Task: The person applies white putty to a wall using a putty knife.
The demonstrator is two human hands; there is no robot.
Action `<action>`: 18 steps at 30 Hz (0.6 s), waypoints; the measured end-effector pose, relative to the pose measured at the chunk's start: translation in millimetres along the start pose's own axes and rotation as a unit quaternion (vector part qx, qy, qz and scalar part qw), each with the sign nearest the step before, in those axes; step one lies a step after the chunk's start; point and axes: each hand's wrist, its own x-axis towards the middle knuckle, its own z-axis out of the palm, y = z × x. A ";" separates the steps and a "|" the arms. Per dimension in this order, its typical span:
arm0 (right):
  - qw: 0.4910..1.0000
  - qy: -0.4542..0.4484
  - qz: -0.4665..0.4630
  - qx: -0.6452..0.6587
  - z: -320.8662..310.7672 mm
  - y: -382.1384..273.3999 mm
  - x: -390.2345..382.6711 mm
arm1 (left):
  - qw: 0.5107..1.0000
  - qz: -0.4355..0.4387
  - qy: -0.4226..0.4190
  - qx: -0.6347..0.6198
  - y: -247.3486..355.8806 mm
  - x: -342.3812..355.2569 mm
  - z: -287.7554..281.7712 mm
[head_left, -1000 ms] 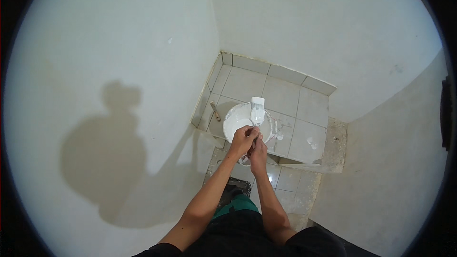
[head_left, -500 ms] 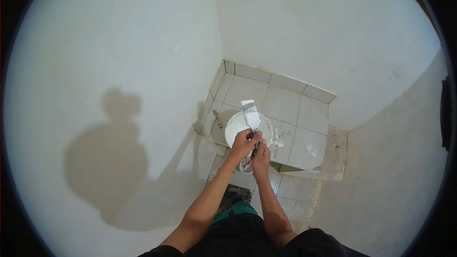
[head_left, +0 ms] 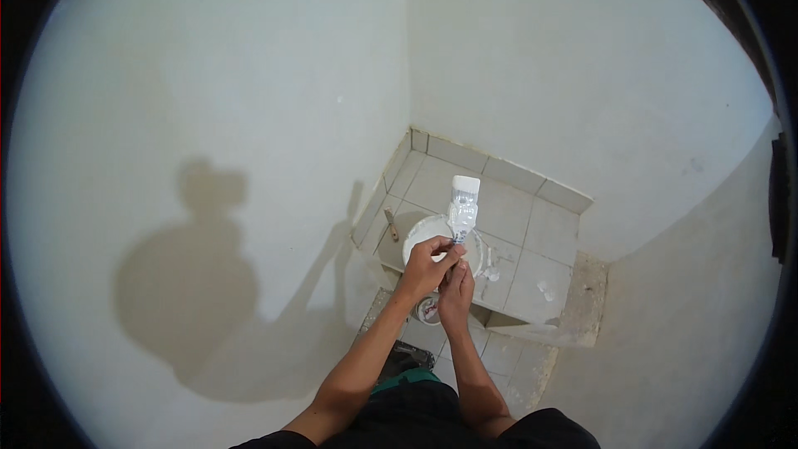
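Observation:
Both of my hands are on one paintbrush (head_left: 463,206), its bristles pointing away from me and its head coated in white paint. My left hand (head_left: 428,268) pinches the handle just below the painted head. Closed around the handle's lower end, my right hand (head_left: 455,293) sits close beside the left; its fingers hide most of the handle. Under the brush stands a round white bucket (head_left: 413,243), partly covered by my hands. A small putty knife or brush (head_left: 391,224) lies left of the bucket; its exact kind is too small to tell.
The bucket stands on a tiled ledge (head_left: 432,176) in the corner between pale walls (head_left: 532,50). White splatters (head_left: 545,289) mark the tiles to the right. Below the ledge, a small round container (head_left: 427,311) and a dark, paint-flecked object (head_left: 409,356) are near my legs.
The view has shifted, so the ledge and bucket appear lower and farther right. The brush has turned slightly more upright in my hands, which keep hold of it.

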 end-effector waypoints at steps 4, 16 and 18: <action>0.995 -0.056 0.074 0.038 40.8 -44.5 -22.4 | 0.998 0.023 -0.007 -0.052 49.5 -28.5 -40.1; 0.801 -0.447 -0.397 0.020 186.4 -68.0 -115.8 | 0.899 0.088 0.414 0.112 189.5 -214.4 -172.7; 0.756 -0.513 -0.404 0.040 208.4 -75.5 -142.8 | 0.873 0.052 0.474 0.102 213.6 -254.5 -178.8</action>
